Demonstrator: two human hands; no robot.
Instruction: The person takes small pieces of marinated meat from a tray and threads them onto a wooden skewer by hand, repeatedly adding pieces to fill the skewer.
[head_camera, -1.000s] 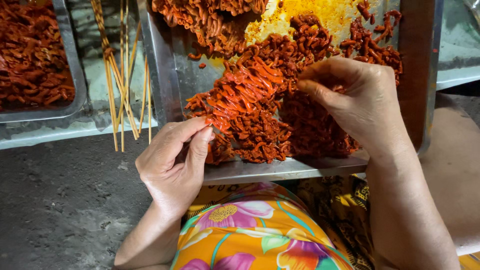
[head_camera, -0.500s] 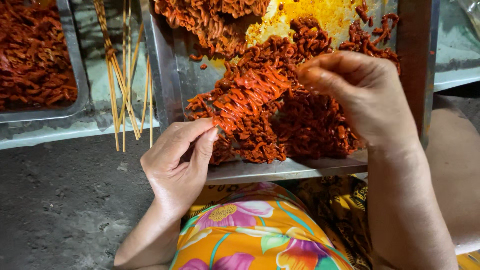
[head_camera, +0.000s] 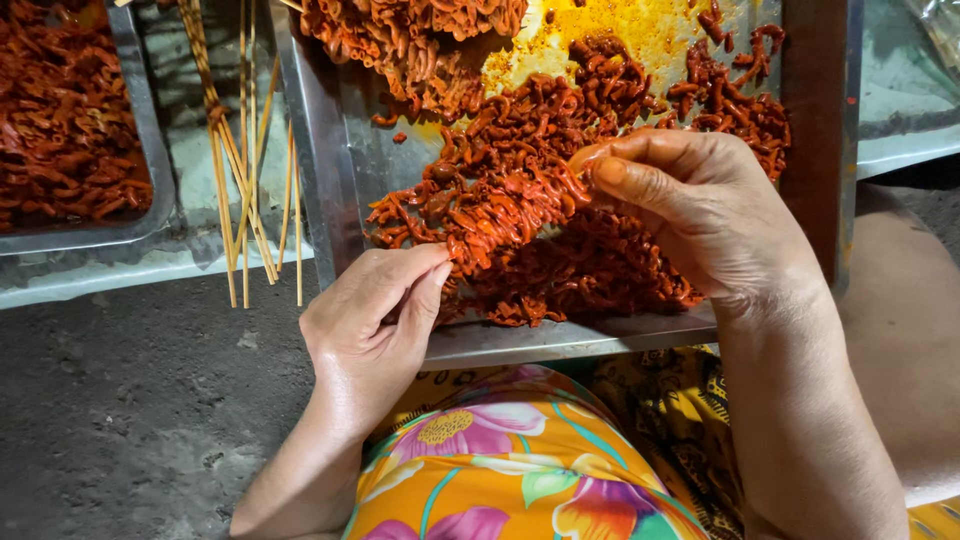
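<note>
A skewer loaded with red-orange marinated curled pieces (head_camera: 490, 205) lies slantwise over a metal tray (head_camera: 330, 190). My left hand (head_camera: 375, 325) pinches the skewer's lower end at the tray's near edge. My right hand (head_camera: 690, 210) pinches its upper end, fingertips closed on the top pieces. The bare stick itself is hidden by the pieces. More loose marinated pieces (head_camera: 610, 275) fill the tray under the skewer, with yellow oily residue (head_camera: 610, 30) at the tray's far side.
A second metal tray (head_camera: 140, 215) of the same red pieces sits at the left. Several bare bamboo skewers (head_camera: 250, 190) lie between the trays on a pale sheet. Dark ground (head_camera: 130, 410) lies below. My lap in floral cloth (head_camera: 520, 470) is under the tray's near edge.
Both hands stay on the skewer. My right hand has slid slightly along the skewer's upper end and the pieces look packed a little tighter; my left hand has barely moved.
</note>
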